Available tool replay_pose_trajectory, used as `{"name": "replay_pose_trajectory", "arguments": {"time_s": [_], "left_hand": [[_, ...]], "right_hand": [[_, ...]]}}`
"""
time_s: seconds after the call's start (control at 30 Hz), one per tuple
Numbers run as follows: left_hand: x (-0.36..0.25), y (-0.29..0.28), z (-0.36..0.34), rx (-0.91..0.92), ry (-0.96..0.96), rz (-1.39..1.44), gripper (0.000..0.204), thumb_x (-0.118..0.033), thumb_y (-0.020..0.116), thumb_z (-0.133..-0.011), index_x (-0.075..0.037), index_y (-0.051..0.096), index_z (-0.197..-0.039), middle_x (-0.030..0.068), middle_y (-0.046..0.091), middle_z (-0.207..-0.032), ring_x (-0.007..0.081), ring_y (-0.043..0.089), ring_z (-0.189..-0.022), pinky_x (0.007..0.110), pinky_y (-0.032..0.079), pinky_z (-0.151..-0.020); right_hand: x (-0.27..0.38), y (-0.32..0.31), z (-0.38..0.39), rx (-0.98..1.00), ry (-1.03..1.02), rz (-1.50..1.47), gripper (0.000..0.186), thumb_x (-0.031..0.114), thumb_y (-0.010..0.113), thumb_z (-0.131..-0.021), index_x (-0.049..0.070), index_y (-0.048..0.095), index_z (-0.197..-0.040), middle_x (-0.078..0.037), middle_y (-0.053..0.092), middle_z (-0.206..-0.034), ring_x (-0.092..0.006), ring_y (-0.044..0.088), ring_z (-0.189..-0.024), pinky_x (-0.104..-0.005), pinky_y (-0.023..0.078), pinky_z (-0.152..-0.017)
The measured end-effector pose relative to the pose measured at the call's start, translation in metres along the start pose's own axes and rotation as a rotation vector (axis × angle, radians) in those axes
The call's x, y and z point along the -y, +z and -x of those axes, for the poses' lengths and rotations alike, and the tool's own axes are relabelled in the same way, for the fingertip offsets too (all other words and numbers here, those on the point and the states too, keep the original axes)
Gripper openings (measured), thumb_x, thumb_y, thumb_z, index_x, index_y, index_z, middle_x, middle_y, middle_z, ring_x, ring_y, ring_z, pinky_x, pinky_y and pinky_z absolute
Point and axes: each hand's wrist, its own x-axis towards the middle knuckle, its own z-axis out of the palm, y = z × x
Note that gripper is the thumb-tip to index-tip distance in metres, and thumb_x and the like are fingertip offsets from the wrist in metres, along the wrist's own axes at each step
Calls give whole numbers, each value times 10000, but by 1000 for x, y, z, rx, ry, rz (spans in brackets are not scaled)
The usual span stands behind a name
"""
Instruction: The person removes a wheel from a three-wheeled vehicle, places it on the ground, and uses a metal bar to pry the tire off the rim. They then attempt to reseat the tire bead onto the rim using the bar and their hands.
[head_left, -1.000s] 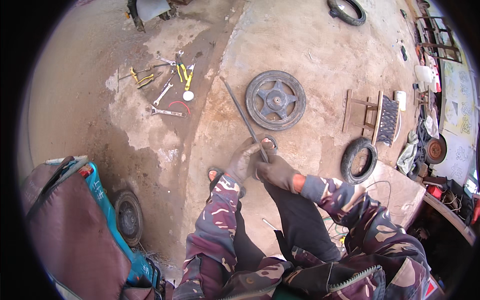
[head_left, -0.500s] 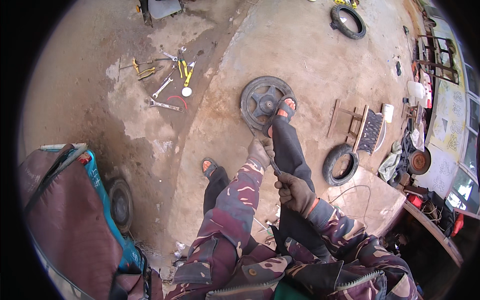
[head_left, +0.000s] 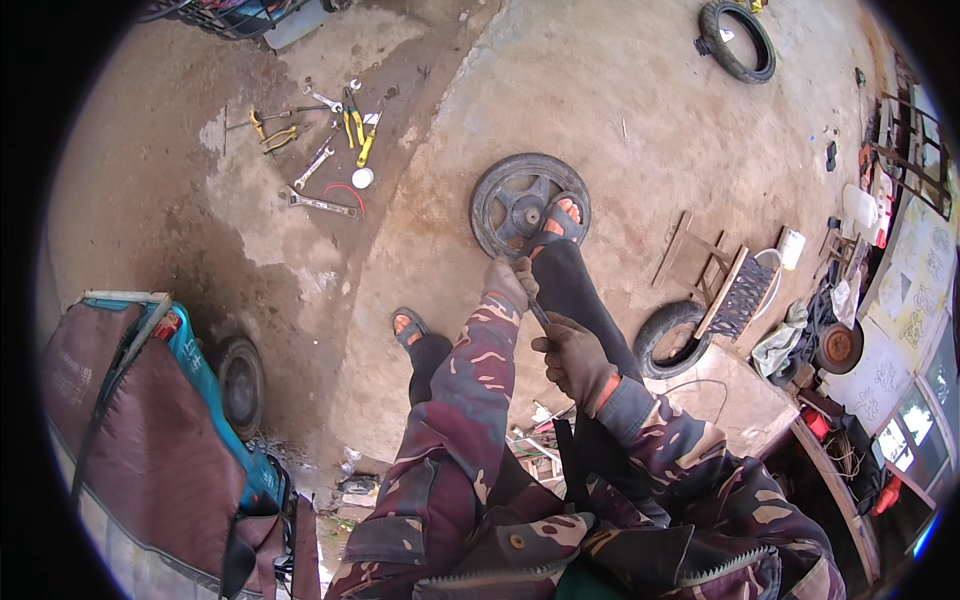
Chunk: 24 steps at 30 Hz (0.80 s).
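Note:
A spoked wheel with a black tyre (head_left: 482, 215) lies flat on the concrete, and my sandalled right foot (head_left: 556, 222) presses on its right side. At its near rim, my left hand (head_left: 512, 284), in a dirty grey-brown glove, is closed around a dark metal tyre lever (head_left: 540, 313). Lower and to the right, my gloved right hand (head_left: 577, 362) grips the same lever at its near end. The lever's far end is hidden by my left hand and the tyre edge, so I cannot tell whether it sits under the bead.
Spanners (head_left: 318, 168), pliers (head_left: 281, 138) and a white lid (head_left: 362, 178) lie up left. A loose tyre (head_left: 655, 340) rests beside a woven-seat stool (head_left: 738, 295); another tyre (head_left: 737, 42) is far right. A covered vehicle (head_left: 150, 410) stands at left.
Both hands have moved slightly forward, with my left hand now nearly at the tyre's near edge. The lever's far part, visible before, is now covered. The view has shifted a little.

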Motion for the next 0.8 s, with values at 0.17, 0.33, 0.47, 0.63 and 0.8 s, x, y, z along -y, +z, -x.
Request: {"name": "replay_pose_trajectory", "arguments": {"time_s": [0.17,0.33,0.47,0.63,0.8], "left_hand": [[-19,12,-7,-27,87,-202,256,-271,465,-1021,-140,516,-807,-62,397,-581,88,273,-370,280,228,-360],[-43,30,-30,17,10,-135,244,-271,444,-1017,-111,526,-852,-69,359,-533,103,306,-350,282,231,-340],[-40,39,-22,-12,60,-187,307,-263,380,-1073,-29,563,-995,-73,439,-582,66,361,-410,274,310,-413],[-23,44,-23,-25,83,-117,306,-309,418,-1071,-58,568,-983,-62,410,-559,84,327,-348,272,257,-323],[-13,47,-41,-37,114,-17,313,-317,423,-1068,-50,567,-988,-77,455,-575,52,356,-370,242,275,-338]], "right_hand": [[14,28,-9,-114,41,52,478,102,530,-1029,87,479,-1504,-19,601,-834,-48,390,-498,-241,311,-429],[43,24,-43,119,-21,-56,300,97,542,-1041,99,527,-1341,-5,548,-790,-55,399,-504,-249,315,-432],[53,11,-46,231,71,-184,237,99,522,-1056,109,489,-1290,2,537,-782,-64,371,-482,-263,304,-418],[60,-8,-44,200,102,-148,417,92,557,-1026,98,471,-1434,-26,591,-814,-75,390,-483,-275,319,-420],[77,-27,-45,164,102,-22,466,96,567,-1018,79,466,-1473,-37,615,-844,-68,419,-508,-259,324,-423]]}}
